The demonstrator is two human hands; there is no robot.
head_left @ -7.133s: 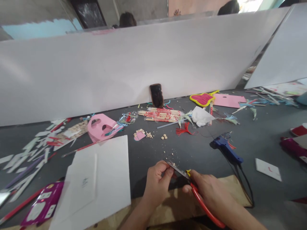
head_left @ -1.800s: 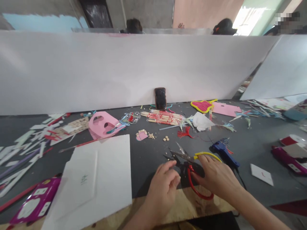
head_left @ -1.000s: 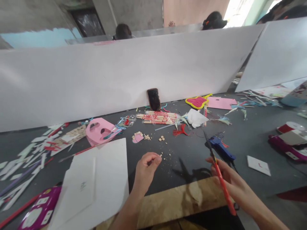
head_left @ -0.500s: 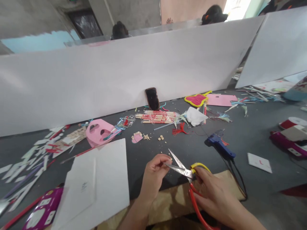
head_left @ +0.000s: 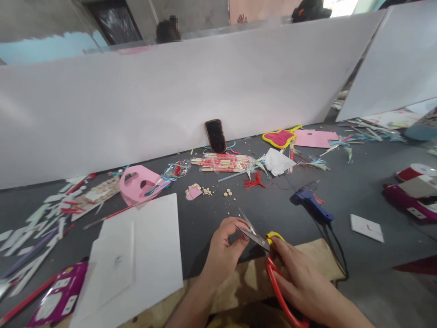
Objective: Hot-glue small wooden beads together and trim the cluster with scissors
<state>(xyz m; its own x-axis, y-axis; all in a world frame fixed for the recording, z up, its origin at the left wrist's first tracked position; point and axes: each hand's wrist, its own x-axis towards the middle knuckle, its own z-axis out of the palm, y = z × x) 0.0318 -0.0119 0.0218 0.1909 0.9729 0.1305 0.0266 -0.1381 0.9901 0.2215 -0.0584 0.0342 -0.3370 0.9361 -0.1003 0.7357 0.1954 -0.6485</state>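
Observation:
My right hand (head_left: 297, 269) grips scissors (head_left: 256, 237) with one yellow and one red handle, its fingers in the loops. The blades are partly apart and point away to the left, up against the fingertips of my left hand (head_left: 227, 243). Thumb and forefinger of that left hand are bent together at the blades; whatever they pinch is too small and covered to make out. Just beyond lie tiny pale pieces (head_left: 227, 193) on the dark table. A pink heart-shaped piece (head_left: 194, 193) edged with similar pale bits lies farther left.
A blue glue gun (head_left: 312, 204) with its cord lies right of my hands. White boards (head_left: 150, 255) cover the left front. Behind are wrapped red-and-cream sticks (head_left: 225, 162), a phone (head_left: 215, 135) leaning on the white partition (head_left: 177, 100), and a pink cutout (head_left: 138, 184).
Both hands have drawn slightly closer together. The scissors have turned, and their blades have closed somewhat around my left fingertips. The camera view has shifted a little.

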